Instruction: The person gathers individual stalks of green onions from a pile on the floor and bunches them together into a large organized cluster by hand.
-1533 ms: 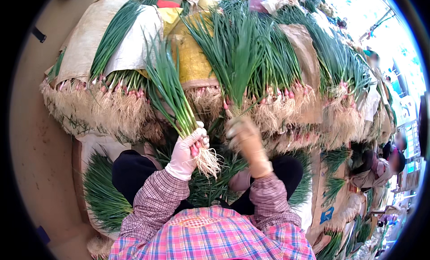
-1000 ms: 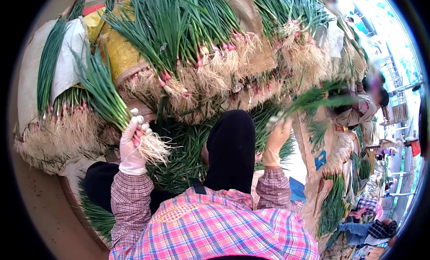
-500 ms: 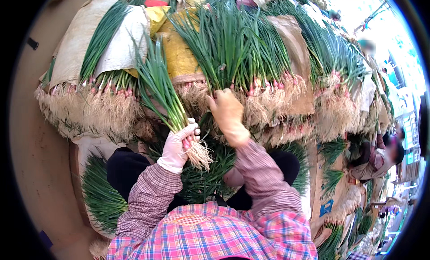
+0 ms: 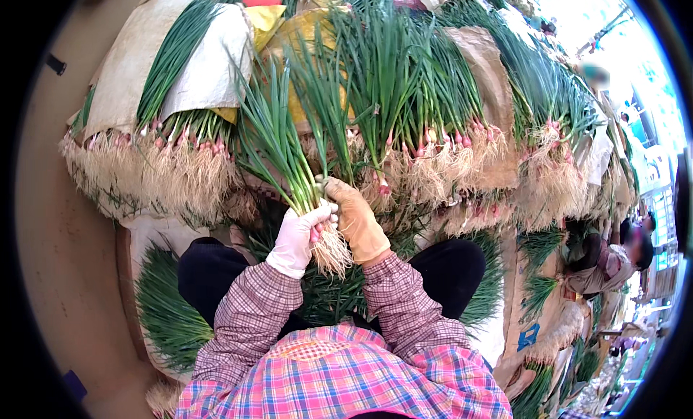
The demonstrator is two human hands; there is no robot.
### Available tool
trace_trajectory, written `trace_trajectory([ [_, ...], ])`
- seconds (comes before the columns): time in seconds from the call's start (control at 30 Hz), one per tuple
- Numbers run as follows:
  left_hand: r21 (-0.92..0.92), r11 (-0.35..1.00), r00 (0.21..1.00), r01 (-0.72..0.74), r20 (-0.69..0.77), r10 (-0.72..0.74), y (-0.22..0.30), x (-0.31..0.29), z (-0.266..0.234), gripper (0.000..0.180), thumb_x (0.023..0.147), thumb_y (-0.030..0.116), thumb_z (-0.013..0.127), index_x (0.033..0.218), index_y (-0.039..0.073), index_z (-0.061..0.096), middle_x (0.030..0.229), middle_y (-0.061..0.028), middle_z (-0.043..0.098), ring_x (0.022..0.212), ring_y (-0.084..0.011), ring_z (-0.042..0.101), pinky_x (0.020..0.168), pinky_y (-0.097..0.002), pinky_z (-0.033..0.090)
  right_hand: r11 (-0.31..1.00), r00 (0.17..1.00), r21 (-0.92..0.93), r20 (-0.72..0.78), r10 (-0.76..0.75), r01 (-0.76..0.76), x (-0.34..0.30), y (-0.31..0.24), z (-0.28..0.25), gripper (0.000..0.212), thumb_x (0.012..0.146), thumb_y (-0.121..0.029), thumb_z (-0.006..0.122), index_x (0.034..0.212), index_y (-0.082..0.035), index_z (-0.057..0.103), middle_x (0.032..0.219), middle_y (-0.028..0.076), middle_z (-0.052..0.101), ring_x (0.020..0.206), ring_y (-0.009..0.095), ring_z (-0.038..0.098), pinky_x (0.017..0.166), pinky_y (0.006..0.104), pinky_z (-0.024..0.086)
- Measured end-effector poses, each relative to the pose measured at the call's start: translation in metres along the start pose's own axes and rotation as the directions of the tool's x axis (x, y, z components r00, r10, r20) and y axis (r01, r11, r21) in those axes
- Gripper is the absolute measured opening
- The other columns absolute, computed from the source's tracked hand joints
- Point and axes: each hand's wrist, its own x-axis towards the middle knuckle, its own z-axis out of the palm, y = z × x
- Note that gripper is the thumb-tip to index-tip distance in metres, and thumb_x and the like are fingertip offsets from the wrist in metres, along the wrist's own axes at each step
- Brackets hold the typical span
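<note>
"Gripping what, and with which hand?"

"Left hand [image 4: 292, 242], in a pale glove, closed around a bunch of spring onions [image 4: 289, 155] just above its pink bulbs [image 4: 315, 235]. The green leaves fan up and to the left; the stringy roots [image 4: 332, 253] hang below the fist."

"And the other one?"

"Right hand [image 4: 357, 220], in a tan glove, is curled close against the right side of the bunch, fingertips at the stems. A few upright stalks run down to those fingers, but the back of the hand hides whether it pinches them; I cannot tell."

"Where is the bunch?"

"In front of the body, above the gap between two knees in dark trousers [image 4: 451, 275]. Cut-looking greens [image 4: 332, 300] lie between the legs, and another green bundle [image 4: 170, 303] lies beside the left knee."

"What stands beyond the hands?"

"A long heap of spring onions [image 4: 386, 87], leaves pointing away, bulbs and roots facing the wearer. Parts are covered by a white sack [image 4: 209, 65], a yellow sack [image 4: 299, 33] and a brown sack [image 4: 498, 80]."

"Anything else?"

"The wearer has a pink plaid top [image 4: 354, 376] and checked sleeves [image 4: 256, 314]. Far right, another person [image 4: 613, 267] sits near more onions."
</note>
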Motion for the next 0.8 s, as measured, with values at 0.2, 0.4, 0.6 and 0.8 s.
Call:
trace_trajectory([
  [0.2, 0.053, 0.997, 0.998, 0.056, 0.020, -0.057, 0.005, -0.005, -0.001, 0.010, 0.079, 0.007, 0.061, 0.086, 0.000, 0.063, 0.067, -0.0025, 0.061, 0.044, 0.0008, 0.043, 0.038, -0.0115, 0.031, 0.973, 0.972, -0.193, -0.170, -0.159, 0.125, -0.003, 0.004, 0.006, 0.026, 0.096, -0.020, 0.038, 0.100, 0.000, 0.053, 0.098, 0.006, 0.057, 0.082, 0.010, 0.054, 0.065, 0.0214, 0.046],
  [0.4, -0.034, 0.998, 0.998, 0.049, -0.038, -0.051, 0.003, -0.005, -0.007, 0.009, 0.078, 0.003, 0.062, 0.086, 0.000, 0.060, 0.069, -0.0049, 0.061, 0.052, -0.0054, 0.053, 0.042, -0.0131, 0.038, 0.073, 0.739, -0.976, 0.103, -0.666, 0.203, -0.002, 0.007, -0.003, 0.028, 0.079, -0.026, 0.067, 0.094, -0.005, 0.055, 0.083, 0.010, 0.059, 0.066, 0.025, 0.057, 0.057, 0.0335, 0.046],
  [0.6, -0.099, 0.993, 0.997, 0.068, 0.039, -0.065, 0.008, -0.002, -0.007, 0.027, 0.079, 0.000, 0.061, 0.105, -0.002, 0.054, 0.076, -0.0086, 0.062, 0.059, -0.0087, 0.057, 0.049, -0.0152, 0.043, 0.103, 0.655, -0.989, -0.007, -0.755, 0.108, 0.019, -0.025, -0.046, 0.020, 0.072, -0.022, 0.072, 0.077, -0.007, 0.059, 0.063, 0.007, 0.057, 0.051, 0.021, 0.055, 0.051, 0.0366, 0.044],
  [0.8, -0.176, 0.979, 0.988, 0.103, 0.135, -0.080, 0.004, 0.000, -0.011, 0.018, 0.082, -0.002, 0.057, 0.100, 0.001, 0.055, 0.093, -0.0115, 0.064, 0.078, -0.0163, 0.063, 0.054, -0.0164, 0.049, 0.765, 0.860, -0.573, -0.189, -0.473, 0.295, -0.009, -0.087, -0.012, 0.015, 0.088, -0.016, 0.057, 0.085, -0.001, 0.060, 0.066, 0.004, 0.060, 0.049, 0.006, 0.051, 0.040, 0.0173, 0.042],
])
